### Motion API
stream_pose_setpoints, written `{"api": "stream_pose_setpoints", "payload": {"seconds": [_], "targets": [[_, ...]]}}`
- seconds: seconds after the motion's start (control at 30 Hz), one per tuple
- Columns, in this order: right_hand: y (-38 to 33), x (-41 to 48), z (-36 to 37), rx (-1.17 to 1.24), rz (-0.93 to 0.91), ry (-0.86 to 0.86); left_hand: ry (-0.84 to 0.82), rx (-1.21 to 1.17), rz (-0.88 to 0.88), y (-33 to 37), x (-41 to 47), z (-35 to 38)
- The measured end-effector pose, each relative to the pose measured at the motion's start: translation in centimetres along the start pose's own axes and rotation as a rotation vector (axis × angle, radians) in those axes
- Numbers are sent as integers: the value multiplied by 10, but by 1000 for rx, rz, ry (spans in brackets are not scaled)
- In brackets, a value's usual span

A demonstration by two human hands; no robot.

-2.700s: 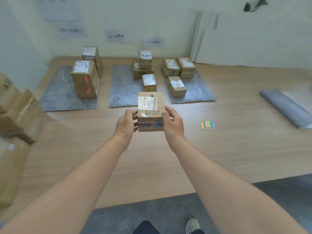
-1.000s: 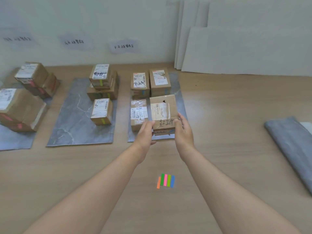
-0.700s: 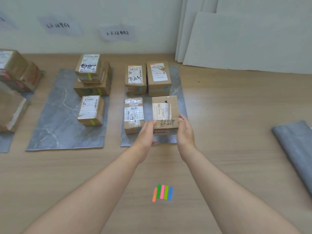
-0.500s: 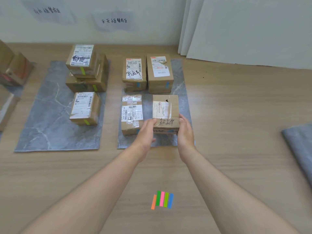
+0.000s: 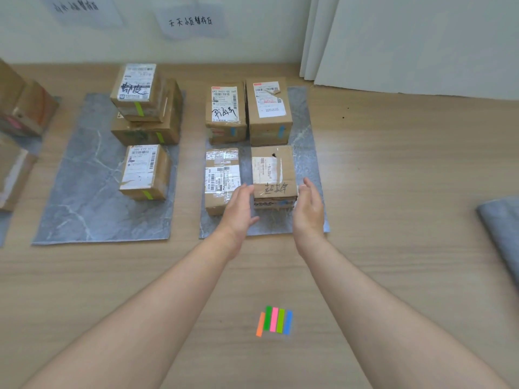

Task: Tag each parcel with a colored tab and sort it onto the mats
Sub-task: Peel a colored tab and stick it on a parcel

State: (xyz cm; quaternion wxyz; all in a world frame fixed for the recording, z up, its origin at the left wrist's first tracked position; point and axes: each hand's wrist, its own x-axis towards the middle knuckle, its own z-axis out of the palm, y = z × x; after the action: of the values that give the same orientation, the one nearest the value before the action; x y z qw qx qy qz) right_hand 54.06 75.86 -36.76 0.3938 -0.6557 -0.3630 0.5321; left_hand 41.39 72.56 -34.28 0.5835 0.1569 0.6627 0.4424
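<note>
A cardboard parcel (image 5: 273, 172) with handwriting and a blue tab on its front face sits on the right grey mat (image 5: 310, 153), front right. My left hand (image 5: 240, 204) and my right hand (image 5: 309, 207) flank it with relaxed, straight fingers; the left touches or nearly touches its corner, and the right is just off its side. Three other blue-tabbed parcels share this mat, one (image 5: 222, 179) right beside my left hand. The middle mat (image 5: 84, 178) carries three green-tabbed parcels. A pad of colored tabs (image 5: 274, 320) lies on the floor between my forearms.
Pink-tabbed parcels (image 5: 25, 113) stand at the far left edge. A rolled grey mat (image 5: 502, 228) lies at the right. White boards (image 5: 407, 43) lean on the back wall, which carries paper labels (image 5: 191, 22). Wooden floor surrounds the mats.
I carried the parcel forward and set it down on the right mat beside the others. Both hands have now let go and opened slightly away from its sides.
</note>
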Motion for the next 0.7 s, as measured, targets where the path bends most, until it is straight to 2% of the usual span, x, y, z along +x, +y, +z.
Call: {"api": "stream_pose_setpoints", "payload": {"seconds": [0.33,0.7], "targets": [[-55,-103,-18,49,-146,-29,10,19,142,29,-118,-24],[-87,-260,18,74,-277,-109,10,-17,294,39,-240,-125]]}}
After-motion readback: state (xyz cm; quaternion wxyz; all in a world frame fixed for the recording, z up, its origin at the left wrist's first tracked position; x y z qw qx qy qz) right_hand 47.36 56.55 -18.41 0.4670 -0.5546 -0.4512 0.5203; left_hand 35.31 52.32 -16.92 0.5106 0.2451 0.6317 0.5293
